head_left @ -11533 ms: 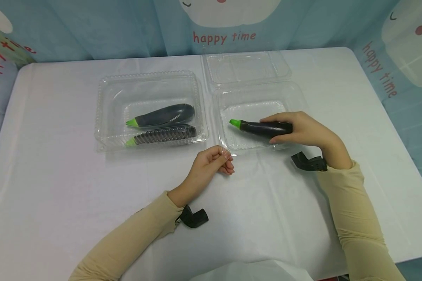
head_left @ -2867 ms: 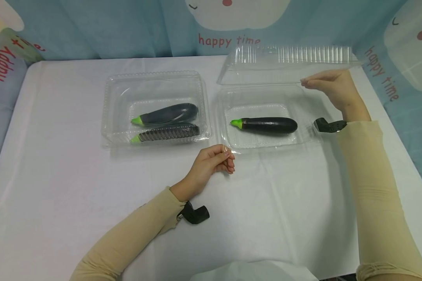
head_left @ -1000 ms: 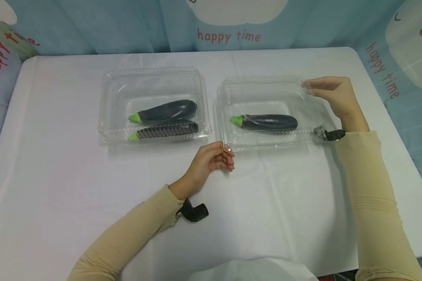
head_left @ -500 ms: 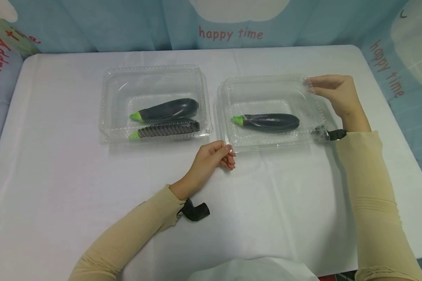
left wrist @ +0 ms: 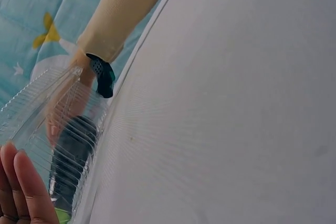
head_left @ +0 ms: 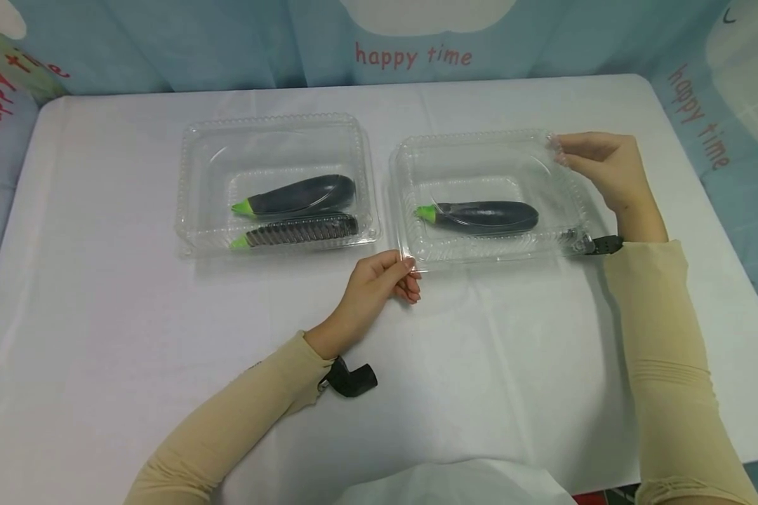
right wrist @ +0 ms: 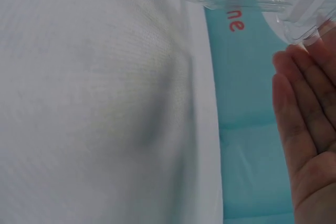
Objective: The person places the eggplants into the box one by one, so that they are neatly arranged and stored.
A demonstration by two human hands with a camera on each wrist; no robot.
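In the head view a clear plastic clamshell container stands right of the middle with its lid down over one dark eggplant with a green stem end. My left hand pinches the container's front left corner between thumb and fingers. At its back right corner my right hand pinches the lid's rim; in the right wrist view the other fingers lie fairly straight below the clear plastic. Ribbed plastic partly blurs the eggplant in the left wrist view.
To the left stands a second lidded clear container with two eggplants inside, an upper one and a lower one seen through ribbed plastic. A white cloth covers the table. A blue printed curtain hangs along the back.
My right hand let go of the eggplant inside the right container, then brought the raised lid forward and down over it. My left hand stayed at the front left corner. Little moved in the last second.
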